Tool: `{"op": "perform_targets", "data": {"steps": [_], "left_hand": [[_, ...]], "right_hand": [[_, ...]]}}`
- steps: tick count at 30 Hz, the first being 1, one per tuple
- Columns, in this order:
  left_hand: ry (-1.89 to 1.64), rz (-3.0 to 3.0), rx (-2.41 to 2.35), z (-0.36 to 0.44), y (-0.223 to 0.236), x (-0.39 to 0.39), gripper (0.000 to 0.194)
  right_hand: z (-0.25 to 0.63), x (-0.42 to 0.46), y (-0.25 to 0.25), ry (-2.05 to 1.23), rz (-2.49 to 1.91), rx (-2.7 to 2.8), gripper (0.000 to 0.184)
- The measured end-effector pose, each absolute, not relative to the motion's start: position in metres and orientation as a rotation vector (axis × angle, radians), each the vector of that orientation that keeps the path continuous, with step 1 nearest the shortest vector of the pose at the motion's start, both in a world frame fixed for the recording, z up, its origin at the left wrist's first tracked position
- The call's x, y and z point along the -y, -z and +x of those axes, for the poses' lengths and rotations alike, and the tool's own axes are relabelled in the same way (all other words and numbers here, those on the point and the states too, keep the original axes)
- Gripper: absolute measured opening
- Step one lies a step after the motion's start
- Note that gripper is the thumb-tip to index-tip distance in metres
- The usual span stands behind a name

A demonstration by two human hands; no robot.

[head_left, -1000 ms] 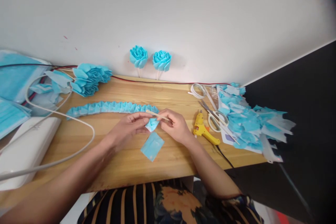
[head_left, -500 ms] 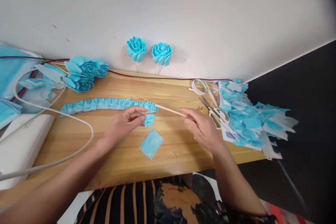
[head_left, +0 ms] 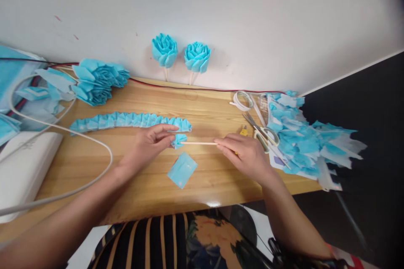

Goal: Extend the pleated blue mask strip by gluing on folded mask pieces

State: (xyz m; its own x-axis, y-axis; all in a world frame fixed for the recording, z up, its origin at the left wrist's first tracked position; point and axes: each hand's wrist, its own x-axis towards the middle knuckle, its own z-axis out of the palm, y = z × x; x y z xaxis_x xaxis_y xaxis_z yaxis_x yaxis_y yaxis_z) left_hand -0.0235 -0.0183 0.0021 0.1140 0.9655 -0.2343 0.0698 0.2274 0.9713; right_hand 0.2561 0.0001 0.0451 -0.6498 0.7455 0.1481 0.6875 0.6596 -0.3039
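My left hand (head_left: 148,145) pinches a small folded blue piece (head_left: 179,139) at the near end of a long pleated blue strip (head_left: 126,120) that lies across the wooden desk (head_left: 208,180). My right hand (head_left: 248,155) grips one end of a thin wooden stick (head_left: 198,143). The stick lies level and its other end touches the blue piece. A flat blue rectangle (head_left: 182,170) rests on the desk just below the two hands.
Two blue paper roses (head_left: 164,49) (head_left: 197,56) on sticks lean against the wall. A pile of blue flowers (head_left: 94,80) lies at back left, with a white cable (head_left: 63,130) and a white device (head_left: 22,168). Scissors (head_left: 263,132), a partly hidden yellow glue gun (head_left: 243,131) and blue scraps (head_left: 303,138) lie right.
My right hand slid out to the right along the stick and now holds it level. The left hand kept its pinch on the blue piece. The view tilted down slightly.
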Motion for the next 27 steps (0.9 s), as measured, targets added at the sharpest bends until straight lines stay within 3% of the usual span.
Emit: {"op": "perform_targets", "data": {"steps": [27], "left_hand": [[-0.875,1.134,-1.327,-0.022,0.008,0.019,0.032]], "right_hand": [[0.235,0.010,-0.054,0.205,-1.082,2.805,0.024]]}}
